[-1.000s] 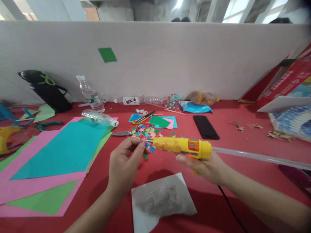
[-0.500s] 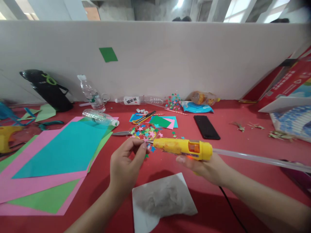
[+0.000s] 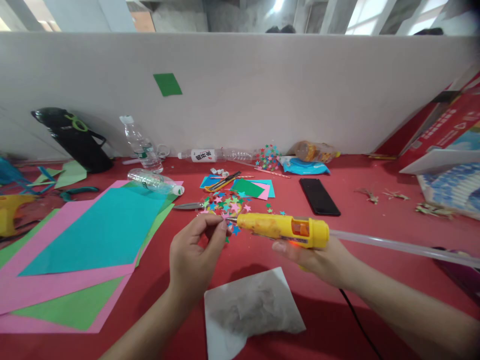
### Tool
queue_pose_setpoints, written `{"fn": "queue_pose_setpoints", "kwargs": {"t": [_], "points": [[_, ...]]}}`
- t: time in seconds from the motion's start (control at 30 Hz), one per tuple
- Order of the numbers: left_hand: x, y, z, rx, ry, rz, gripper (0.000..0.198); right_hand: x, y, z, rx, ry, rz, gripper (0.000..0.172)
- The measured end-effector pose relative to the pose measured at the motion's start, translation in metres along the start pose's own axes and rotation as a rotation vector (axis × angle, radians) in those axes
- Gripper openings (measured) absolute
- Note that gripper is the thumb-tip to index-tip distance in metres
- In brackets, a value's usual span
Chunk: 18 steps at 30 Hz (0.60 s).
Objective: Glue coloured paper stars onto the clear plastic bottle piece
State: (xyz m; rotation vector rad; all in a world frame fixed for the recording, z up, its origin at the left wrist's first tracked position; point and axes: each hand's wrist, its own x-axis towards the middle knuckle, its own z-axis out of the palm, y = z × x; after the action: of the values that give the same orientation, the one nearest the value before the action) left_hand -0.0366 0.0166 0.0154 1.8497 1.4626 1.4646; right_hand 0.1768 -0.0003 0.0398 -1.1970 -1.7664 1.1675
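Glue gun, yellow, sits mid-frame, held level above the red table, nozzle pointing to frame left.

Going left to right: black bag leans on the white partition at upper left. Below it, big pink, teal & green paper sheets overlap on the table, lower left. Clear bottle stands near the partition; a 2nd bottle lies on its side at the sheets' top corner.

Left hand is at ctr frame, thumb & forefinger pinched on a tiny pink bit right at the nozzle tip; shape too small to tell. Just behind it is a heap of coloured paper stars w/ scissors beside. White crumpled sheet lies bottom ctr, below both hands.

Right hand grips the gun from underneath, fingers round the handle, forefinger along the underside. Clear glue stick juts out of the gun's back toward frame right. Black cord runs down from under the hand. Black phone lies flat behind the gun. Red boxes lean at far right.
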Motion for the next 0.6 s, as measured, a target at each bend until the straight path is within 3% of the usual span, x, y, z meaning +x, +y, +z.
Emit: {"fn": "queue_pose_setpoints", "kwargs": {"t": [0.37,0.43,0.6], "points": [[0.0016,-0.0006,0.0007,0.041,0.010,0.041,0.015,-0.0013,0.0006,-0.0008,-0.010,0.001,0.004,0.031],[0.0019,-0.0029,-0.0002,0.117,0.028,0.133,0.014,-0.0016,0.0008,-0.0004,-0.041,0.015,0.000,0.031],[0.0015,-0.0031,-0.0067,0.297,0.042,0.566,0.010,-0.0022,0.0034,0.0008,-0.088,0.135,0.002,0.029]]}}
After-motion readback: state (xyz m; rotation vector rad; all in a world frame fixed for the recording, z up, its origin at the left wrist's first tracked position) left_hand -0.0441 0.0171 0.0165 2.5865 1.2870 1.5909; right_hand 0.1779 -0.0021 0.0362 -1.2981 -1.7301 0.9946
